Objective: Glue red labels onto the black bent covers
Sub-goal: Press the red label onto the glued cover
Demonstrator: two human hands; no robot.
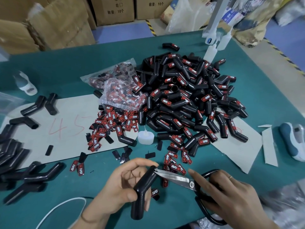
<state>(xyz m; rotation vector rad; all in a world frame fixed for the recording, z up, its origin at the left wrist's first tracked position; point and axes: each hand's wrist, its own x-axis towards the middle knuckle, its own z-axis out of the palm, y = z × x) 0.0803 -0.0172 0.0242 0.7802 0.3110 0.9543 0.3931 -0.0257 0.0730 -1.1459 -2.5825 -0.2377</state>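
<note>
Two hands work low at the table edge: our left hand (125, 184) grips a glossy black bent cover (145, 189) at its elbow, upper end tilted right toward steel scissors (178, 178), whose loops our right hand (231, 195) grips, tips touching its rim. Red labels (175, 164) lie just beyond.

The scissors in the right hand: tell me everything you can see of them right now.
The scissors have short, bare metal blades, a round silver pivot screw and large black loop handles. They lie nearly level above the green table, tips pointing left. The right hand grips the handles, with fingers curled over the upper loop. The blades look slightly parted at the tips, which meet the upper open end of the black bent cover that the left hand holds. That cover shows no red label.
</note>
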